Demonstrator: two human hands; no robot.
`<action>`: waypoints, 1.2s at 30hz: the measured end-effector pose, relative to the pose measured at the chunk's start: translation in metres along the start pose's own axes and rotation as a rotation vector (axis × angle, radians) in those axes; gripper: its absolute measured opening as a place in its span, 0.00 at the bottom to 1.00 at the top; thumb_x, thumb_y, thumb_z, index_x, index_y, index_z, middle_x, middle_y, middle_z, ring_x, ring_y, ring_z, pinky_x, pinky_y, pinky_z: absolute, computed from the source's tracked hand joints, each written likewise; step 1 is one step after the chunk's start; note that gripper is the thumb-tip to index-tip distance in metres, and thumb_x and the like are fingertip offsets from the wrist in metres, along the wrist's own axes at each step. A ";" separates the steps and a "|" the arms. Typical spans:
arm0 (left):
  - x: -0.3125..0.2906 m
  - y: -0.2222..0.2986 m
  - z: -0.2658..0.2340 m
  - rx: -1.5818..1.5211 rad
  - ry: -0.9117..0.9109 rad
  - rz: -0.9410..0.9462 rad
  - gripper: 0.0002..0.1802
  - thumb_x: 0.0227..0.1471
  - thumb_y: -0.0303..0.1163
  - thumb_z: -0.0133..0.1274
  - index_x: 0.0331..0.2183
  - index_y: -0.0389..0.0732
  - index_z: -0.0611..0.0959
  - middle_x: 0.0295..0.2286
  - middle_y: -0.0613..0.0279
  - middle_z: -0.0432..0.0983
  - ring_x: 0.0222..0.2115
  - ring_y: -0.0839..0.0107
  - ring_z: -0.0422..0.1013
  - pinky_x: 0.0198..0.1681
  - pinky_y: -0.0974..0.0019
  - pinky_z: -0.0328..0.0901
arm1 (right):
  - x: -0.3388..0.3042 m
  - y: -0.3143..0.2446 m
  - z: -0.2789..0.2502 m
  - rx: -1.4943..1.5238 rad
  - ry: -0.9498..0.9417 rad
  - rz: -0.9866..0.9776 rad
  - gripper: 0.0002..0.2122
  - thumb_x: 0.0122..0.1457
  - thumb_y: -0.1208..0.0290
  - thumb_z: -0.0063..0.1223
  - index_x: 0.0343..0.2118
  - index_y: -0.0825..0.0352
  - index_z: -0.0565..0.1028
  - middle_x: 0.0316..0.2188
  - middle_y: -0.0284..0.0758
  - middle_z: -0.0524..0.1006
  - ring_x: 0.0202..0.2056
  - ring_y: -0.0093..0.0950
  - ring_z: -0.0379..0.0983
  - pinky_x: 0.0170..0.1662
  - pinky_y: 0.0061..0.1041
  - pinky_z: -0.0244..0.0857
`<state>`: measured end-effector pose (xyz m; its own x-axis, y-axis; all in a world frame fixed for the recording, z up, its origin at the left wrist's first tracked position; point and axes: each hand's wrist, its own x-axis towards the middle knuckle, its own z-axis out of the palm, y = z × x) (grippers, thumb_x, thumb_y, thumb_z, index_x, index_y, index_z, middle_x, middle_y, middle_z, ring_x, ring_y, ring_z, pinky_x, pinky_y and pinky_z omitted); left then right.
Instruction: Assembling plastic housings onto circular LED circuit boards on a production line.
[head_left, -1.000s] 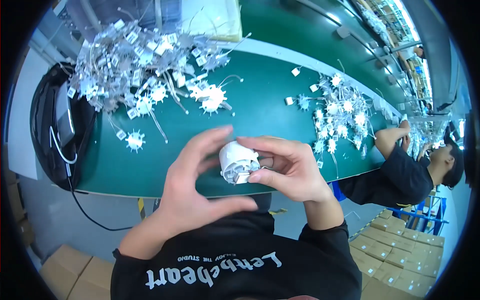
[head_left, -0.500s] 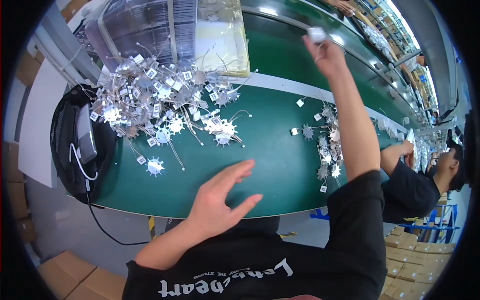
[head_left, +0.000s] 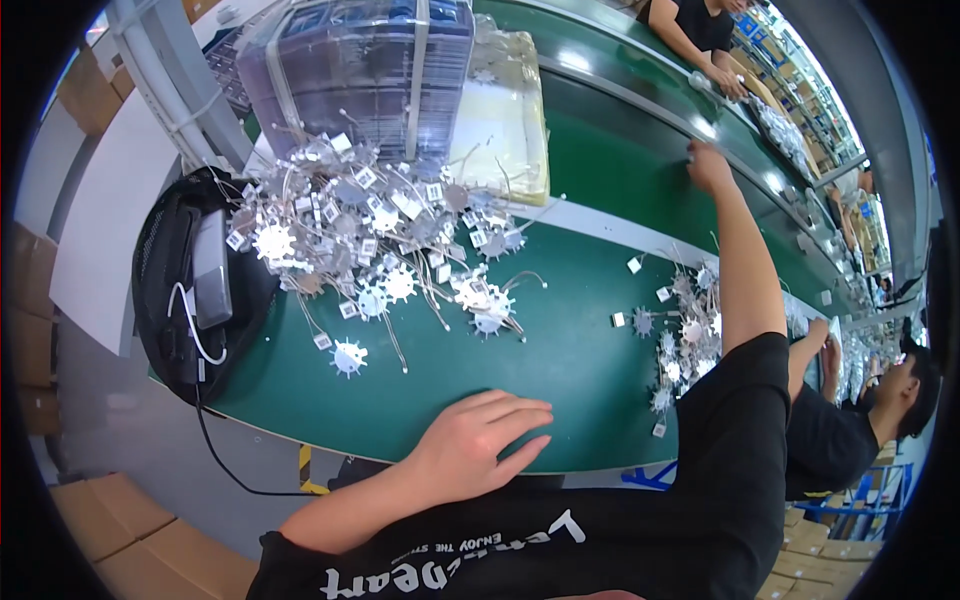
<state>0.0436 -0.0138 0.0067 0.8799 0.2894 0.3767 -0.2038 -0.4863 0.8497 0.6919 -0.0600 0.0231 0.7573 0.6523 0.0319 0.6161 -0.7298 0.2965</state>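
Tags [head_left: 322, 341] (tiny, tbh) can't be read, wires [head_left: 398, 347] pointed everywhere; left hand [head_left: 480, 445] held thumb-apart, right hand's [head_left: 707, 168] fingers can't be told.

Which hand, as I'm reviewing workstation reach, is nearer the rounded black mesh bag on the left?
Left. The left hand is right of the rounded black mesh bag, by the near edge of the flat green tabletop; the right hand is much farther off, right and forward.

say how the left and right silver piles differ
The left pile is larger than the right pile. The right arm partly hides the right pile; neither arm covers the left pile. The left pile is nearer the black bag than the right pile. Both hold toothed discs.
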 end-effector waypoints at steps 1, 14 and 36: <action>0.002 0.000 -0.001 0.025 0.003 0.009 0.12 0.53 0.26 0.68 0.41 0.37 0.87 0.44 0.57 0.86 0.39 0.59 0.82 0.44 0.59 0.76 | 0.001 -0.007 -0.001 0.046 -0.025 -0.023 0.36 0.58 0.65 0.64 0.67 0.68 0.62 0.58 0.55 0.76 0.55 0.53 0.77 0.57 0.45 0.73; -0.008 0.000 0.007 0.067 0.029 0.057 0.12 0.54 0.28 0.68 0.41 0.37 0.87 0.42 0.58 0.86 0.37 0.58 0.81 0.44 0.59 0.75 | -0.027 0.027 0.018 0.177 0.196 0.214 0.24 0.54 0.54 0.69 0.42 0.73 0.82 0.45 0.58 0.83 0.50 0.51 0.81 0.56 0.46 0.73; -0.040 0.003 -0.031 0.389 0.201 -0.047 0.38 0.43 0.33 0.75 0.57 0.40 0.80 0.46 0.57 0.83 0.45 0.53 0.76 0.51 0.53 0.71 | -0.440 -0.250 -0.128 1.114 -0.393 -0.567 0.14 0.62 0.79 0.63 0.51 0.69 0.78 0.29 0.31 0.78 0.29 0.15 0.72 0.32 0.18 0.64</action>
<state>-0.0054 -0.0011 0.0061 0.7757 0.4547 0.4377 0.0456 -0.7320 0.6797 0.1768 -0.1389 0.0567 0.2311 0.9579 -0.1704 0.5720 -0.2755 -0.7726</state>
